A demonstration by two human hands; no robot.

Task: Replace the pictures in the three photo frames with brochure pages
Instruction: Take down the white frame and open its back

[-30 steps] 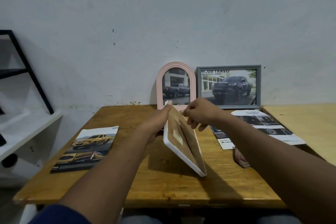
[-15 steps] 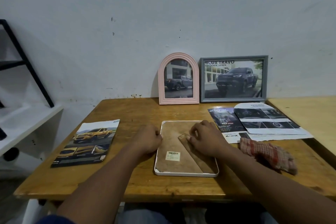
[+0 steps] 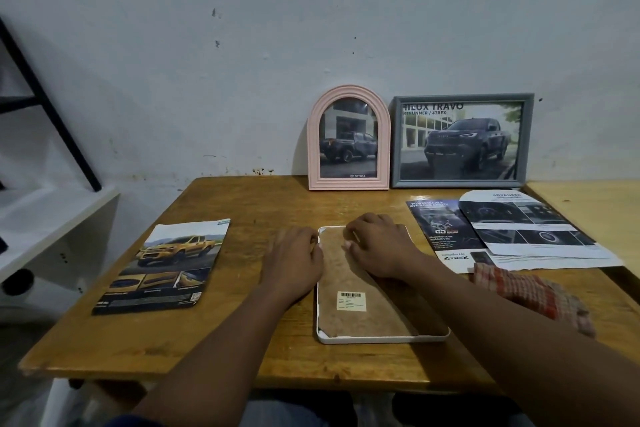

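A white photo frame (image 3: 381, 338) lies face down at the middle of the wooden table (image 3: 249, 204), its brown backing board with a barcode sticker facing up. My left hand (image 3: 294, 256) rests at its upper left edge, fingertips on the rim. My right hand (image 3: 377, 246) lies on the upper part of the backing, fingers curled onto the board. A pink arched frame (image 3: 349, 139) and a grey rectangular frame (image 3: 462, 140) stand against the wall, both showing dark pickup trucks. A brochure (image 3: 166, 267) with a yellow truck lies at the left.
Loose brochure pages (image 3: 530, 229) lie at the right, with a checked cloth (image 3: 530, 291) in front of them. A second, lighter table (image 3: 588, 204) adjoins on the right. A white shelf (image 3: 45, 218) with a black slanted bar stands at the left.
The white frame, held tilted above the table a second ago, now lies flat face down. Both hands have shifted up to its top edge.
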